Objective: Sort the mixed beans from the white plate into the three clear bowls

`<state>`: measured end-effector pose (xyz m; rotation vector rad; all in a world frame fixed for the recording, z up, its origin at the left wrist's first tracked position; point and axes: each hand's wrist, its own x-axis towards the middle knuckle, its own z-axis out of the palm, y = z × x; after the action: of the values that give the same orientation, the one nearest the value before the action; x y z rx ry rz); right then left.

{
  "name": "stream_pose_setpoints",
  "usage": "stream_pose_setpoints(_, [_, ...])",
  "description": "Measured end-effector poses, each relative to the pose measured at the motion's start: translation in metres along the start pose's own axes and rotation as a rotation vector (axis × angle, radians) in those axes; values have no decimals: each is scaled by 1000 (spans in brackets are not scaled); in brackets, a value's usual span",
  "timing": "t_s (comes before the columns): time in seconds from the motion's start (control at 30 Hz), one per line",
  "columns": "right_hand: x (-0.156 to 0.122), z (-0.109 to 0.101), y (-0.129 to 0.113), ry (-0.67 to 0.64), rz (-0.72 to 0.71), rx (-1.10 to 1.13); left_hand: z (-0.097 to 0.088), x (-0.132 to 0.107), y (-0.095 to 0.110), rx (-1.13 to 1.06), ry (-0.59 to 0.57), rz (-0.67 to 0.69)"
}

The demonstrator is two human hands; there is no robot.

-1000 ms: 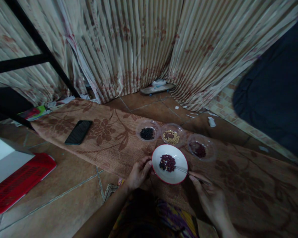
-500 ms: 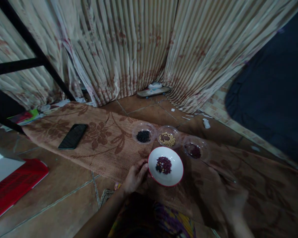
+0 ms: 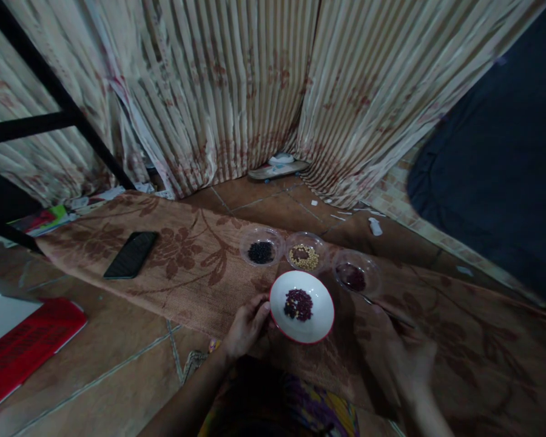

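Tweezers [image 3: 395, 315], in R hand [image 3: 404, 358], tips fwd-L

Red-rimmed white bowl [image 3: 322, 306], dark-red beans [image 3: 300, 303] clustered inside; slim tool [image 3: 395, 316] rightward

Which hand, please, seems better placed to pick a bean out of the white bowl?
The right hand, I think: it holds a thin tool, close by on the right of the white bowl. The left hand grips the bowl's left edge, so it seems less free.
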<state>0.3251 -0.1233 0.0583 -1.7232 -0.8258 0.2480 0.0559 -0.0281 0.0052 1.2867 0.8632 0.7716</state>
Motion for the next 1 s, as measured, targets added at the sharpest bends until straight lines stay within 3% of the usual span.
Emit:
stream_pose_setpoints(0.33, [-28,8,-8,-182,139,-46,1,-1,2,-1,-8,29])
stream_pose_setpoints(0.63, [-31,4,-1,-363,103,-122,1,-1,7,-27,-19,22])
stream_pose_setpoints(1.0, [-31,5,-1,-411,46,-194,0,-2,5,-1,-15,7])
